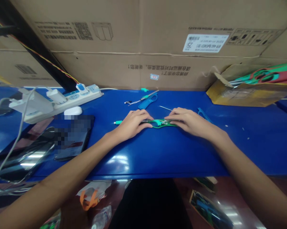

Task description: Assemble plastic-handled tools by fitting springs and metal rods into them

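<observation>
A narrow green plastic casing [161,125], with small light-coloured wires or parts showing at its middle, lies along the table between my hands. My left hand [136,124] is closed on its left end, thumb below and fingers above. A green tip with a metal end [118,122] sticks out to the left of that hand. My right hand [187,121] pinches the casing's right end. Behind my hands lie a blue plastic piece [148,101] and a thin grey rod with wires [145,97]. Another blue piece [204,114] is just behind my right wrist.
A white power strip [73,97] with plugs, a white earbud case [73,112] and a dark phone or tablet [74,138] are at left. An open carton [248,95] with green and red pieces stands back right. Large cardboard boxes [162,41] wall the rear.
</observation>
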`<move>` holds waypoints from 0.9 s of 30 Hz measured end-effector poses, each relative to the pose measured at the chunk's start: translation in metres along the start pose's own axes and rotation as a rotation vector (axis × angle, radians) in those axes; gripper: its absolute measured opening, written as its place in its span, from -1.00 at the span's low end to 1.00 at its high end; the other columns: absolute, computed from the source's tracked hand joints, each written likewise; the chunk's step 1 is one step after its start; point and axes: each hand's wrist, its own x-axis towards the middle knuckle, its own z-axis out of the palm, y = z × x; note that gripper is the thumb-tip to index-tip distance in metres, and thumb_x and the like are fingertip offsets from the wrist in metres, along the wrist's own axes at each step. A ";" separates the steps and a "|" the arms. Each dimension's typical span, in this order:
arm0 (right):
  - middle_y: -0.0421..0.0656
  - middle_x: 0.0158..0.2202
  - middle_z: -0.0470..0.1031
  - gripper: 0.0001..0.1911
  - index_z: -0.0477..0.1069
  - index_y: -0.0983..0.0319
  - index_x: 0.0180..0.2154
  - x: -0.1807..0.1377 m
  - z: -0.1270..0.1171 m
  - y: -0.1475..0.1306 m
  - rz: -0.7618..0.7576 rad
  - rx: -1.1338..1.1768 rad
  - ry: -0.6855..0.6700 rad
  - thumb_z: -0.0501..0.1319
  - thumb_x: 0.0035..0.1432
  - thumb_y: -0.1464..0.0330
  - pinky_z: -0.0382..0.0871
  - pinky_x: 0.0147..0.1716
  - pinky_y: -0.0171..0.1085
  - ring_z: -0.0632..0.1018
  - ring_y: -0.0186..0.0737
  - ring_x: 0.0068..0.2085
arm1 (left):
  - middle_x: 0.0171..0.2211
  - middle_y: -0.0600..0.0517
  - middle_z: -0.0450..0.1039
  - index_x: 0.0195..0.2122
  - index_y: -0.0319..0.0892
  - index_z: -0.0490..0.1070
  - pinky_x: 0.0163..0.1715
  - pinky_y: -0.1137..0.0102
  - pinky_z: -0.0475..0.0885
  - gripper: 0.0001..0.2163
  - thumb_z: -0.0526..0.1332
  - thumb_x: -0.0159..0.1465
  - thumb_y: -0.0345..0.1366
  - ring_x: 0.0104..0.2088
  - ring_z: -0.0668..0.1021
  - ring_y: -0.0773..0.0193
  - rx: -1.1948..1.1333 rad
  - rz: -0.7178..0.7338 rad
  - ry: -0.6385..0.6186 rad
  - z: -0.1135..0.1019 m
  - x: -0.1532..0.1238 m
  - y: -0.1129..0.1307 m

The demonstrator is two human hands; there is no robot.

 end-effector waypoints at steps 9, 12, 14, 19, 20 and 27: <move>-0.07 -0.19 0.64 -0.76 0.63 0.19 -0.12 0.003 0.005 0.000 -0.051 -0.070 0.101 0.17 0.41 0.34 0.43 -0.13 -0.08 0.57 -0.07 -0.16 | 0.04 -0.01 0.49 0.03 -0.09 0.47 0.04 0.25 0.31 -0.79 0.23 0.44 -0.15 0.06 0.51 0.15 -0.033 0.009 0.004 0.002 0.000 -0.003; 0.00 -0.03 0.56 -0.73 0.62 0.20 -0.13 0.001 0.010 0.006 -0.045 -0.052 0.143 0.14 0.43 0.31 0.45 -0.17 -0.12 0.56 -0.11 -0.14 | 0.05 0.00 0.49 0.04 -0.09 0.45 0.05 0.23 0.31 -0.78 0.22 0.45 -0.15 0.07 0.51 0.15 -0.014 0.003 0.001 0.001 0.000 -0.002; 0.01 -0.04 0.52 -0.73 0.62 0.22 -0.14 0.001 0.013 0.012 -0.061 -0.053 0.172 0.15 0.42 0.28 0.44 -0.19 -0.14 0.55 -0.14 -0.18 | 0.06 0.00 0.49 0.06 -0.08 0.45 0.05 0.22 0.31 -0.77 0.22 0.45 -0.15 0.07 0.51 0.13 0.007 -0.002 -0.004 -0.001 0.000 -0.001; 0.00 -0.16 0.52 -0.71 0.62 0.21 -0.10 0.004 0.015 0.015 -0.085 -0.155 0.213 0.14 0.43 0.26 0.36 -0.18 -0.12 0.50 -0.09 -0.17 | 0.03 -0.02 0.51 0.08 -0.10 0.43 -0.01 0.25 0.35 -0.75 0.23 0.44 -0.16 0.02 0.53 0.12 0.047 -0.008 0.005 -0.007 0.000 -0.002; 0.01 -0.14 0.52 -0.70 0.61 0.22 -0.08 0.005 0.015 0.013 -0.087 -0.164 0.212 0.13 0.43 0.27 0.35 -0.17 -0.11 0.50 -0.08 -0.15 | 0.03 -0.02 0.51 0.07 -0.10 0.44 -0.01 0.25 0.35 -0.76 0.23 0.44 -0.16 0.02 0.53 0.12 0.056 -0.007 0.008 -0.008 0.000 -0.003; 0.02 -0.07 0.54 -0.68 0.60 0.21 -0.03 0.008 0.016 0.004 -0.097 -0.122 0.211 0.10 0.45 0.28 0.32 -0.11 -0.10 0.52 -0.07 -0.07 | 0.01 -0.03 0.52 0.02 -0.10 0.48 -0.02 0.23 0.37 -0.77 0.22 0.44 -0.12 -0.03 0.53 0.13 0.063 0.012 0.018 -0.006 -0.001 -0.008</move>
